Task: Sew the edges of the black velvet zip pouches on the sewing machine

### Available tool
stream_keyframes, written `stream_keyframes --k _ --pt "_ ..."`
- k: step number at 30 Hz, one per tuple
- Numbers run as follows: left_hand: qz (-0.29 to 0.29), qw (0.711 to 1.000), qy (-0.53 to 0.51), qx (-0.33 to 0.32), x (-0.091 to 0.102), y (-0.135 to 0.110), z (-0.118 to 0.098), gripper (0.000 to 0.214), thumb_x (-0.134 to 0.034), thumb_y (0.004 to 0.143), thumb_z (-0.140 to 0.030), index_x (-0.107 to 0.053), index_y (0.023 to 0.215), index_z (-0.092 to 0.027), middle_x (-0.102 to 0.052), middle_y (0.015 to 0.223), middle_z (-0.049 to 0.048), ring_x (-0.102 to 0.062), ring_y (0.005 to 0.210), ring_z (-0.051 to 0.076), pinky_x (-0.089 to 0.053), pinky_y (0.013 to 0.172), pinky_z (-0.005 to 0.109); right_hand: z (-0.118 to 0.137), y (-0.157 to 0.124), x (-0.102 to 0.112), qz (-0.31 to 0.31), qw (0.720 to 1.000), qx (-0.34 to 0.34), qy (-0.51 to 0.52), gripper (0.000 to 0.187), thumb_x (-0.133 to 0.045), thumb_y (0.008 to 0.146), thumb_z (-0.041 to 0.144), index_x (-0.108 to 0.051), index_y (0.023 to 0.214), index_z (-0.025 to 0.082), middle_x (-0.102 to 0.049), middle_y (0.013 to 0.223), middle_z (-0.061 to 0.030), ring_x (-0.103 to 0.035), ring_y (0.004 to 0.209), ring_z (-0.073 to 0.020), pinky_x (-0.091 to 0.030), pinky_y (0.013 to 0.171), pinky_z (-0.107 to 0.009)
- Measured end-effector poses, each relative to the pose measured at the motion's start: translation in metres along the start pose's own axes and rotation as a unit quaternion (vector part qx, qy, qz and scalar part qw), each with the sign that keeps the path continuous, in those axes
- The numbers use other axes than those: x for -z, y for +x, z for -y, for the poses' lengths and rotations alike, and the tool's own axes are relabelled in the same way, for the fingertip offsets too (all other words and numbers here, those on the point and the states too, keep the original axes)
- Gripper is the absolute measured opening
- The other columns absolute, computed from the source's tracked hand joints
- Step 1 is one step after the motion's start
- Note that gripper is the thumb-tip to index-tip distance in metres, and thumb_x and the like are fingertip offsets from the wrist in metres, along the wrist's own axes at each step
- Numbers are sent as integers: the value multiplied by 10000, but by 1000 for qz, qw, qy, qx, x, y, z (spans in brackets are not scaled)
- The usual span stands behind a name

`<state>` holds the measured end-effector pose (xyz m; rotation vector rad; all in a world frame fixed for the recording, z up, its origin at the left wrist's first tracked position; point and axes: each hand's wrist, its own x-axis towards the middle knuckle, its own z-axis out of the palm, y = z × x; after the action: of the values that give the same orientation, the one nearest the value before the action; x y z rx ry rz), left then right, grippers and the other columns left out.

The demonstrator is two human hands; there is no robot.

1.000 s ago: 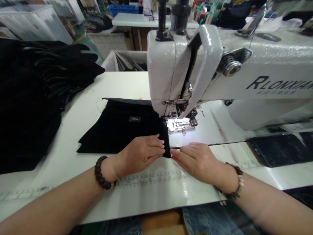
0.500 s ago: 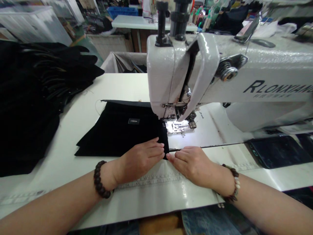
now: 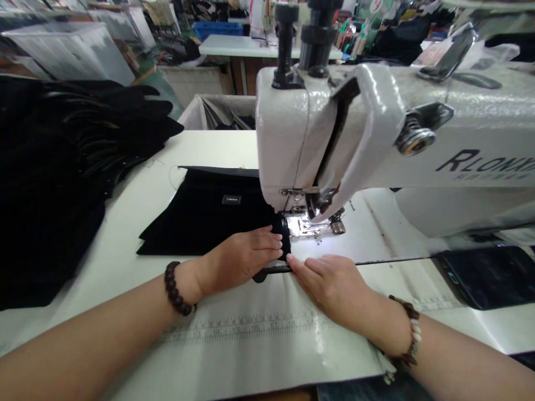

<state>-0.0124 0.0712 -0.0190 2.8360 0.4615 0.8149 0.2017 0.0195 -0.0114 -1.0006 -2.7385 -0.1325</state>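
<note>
A black fabric piece (image 3: 200,217) with a small label (image 3: 232,199) lies on the sewing machine bed, its right edge beside the lit presser foot area (image 3: 309,225). My left hand (image 3: 244,256) rests on its near right part, fingers stretched out and flat. By the near right corner is my right hand (image 3: 328,281), one digit extended to the fabric's edge, the other fingers slightly bent. A black strip with a rounded end (image 3: 271,271) shows along the near edge, between my hands. The needle is hard to make out behind the white machine head (image 3: 284,133).
Stacked black fabric pieces (image 3: 50,184) cover the table's left side. A dark phone (image 3: 489,275) lies at right. Ruler markings (image 3: 238,331) run along the table (image 3: 200,362) in front. Beyond the table stand a cloth-lined bin (image 3: 200,114) and another worktable (image 3: 251,47).
The fabric has shifted away from me along the machine, and the black strip now shows at its near edge. My left hand has moved slightly forward with it. The view has shifted somewhat.
</note>
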Motion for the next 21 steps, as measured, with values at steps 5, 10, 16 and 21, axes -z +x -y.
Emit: stream_keyframes --k 5,10,16,21 --pt "29 999 40 20 3 7 12 285 -326 926 -141 -603 968 -88 -658 980 79 -571 1004 137 -440 958 289 -1 4 -3 8 999 -36 2 252 -481 836 154 -559 1067 90 -542 558 12 -414 435 -115 -152 438 -295" --pt "41 996 41 68 4 13 25 277 -355 923 -172 -628 921 -123 -661 959 49 -597 947 125 -431 954 280 -2 6 -4 -4 999 -41 14 229 -455 850 175 -578 1028 100 -548 548 15 -424 427 -118 -152 439 -296" --pt "57 991 23 120 6 19 36 195 -432 882 -162 -627 886 -163 -650 981 20 -584 977 136 -466 881 244 -2 6 -5 -5 999 -45 18 237 -428 868 190 -580 1031 109 -547 541 14 -421 424 -120 -139 441 -296" --pt "45 991 10 125 5 20 39 194 -429 880 -160 -622 890 -173 -650 986 12 -589 967 132 -467 873 244 -1 6 -3 -4 998 -49 28 241 -422 870 195 -588 1020 107 -549 531 15 -415 411 -122 -129 441 -295"
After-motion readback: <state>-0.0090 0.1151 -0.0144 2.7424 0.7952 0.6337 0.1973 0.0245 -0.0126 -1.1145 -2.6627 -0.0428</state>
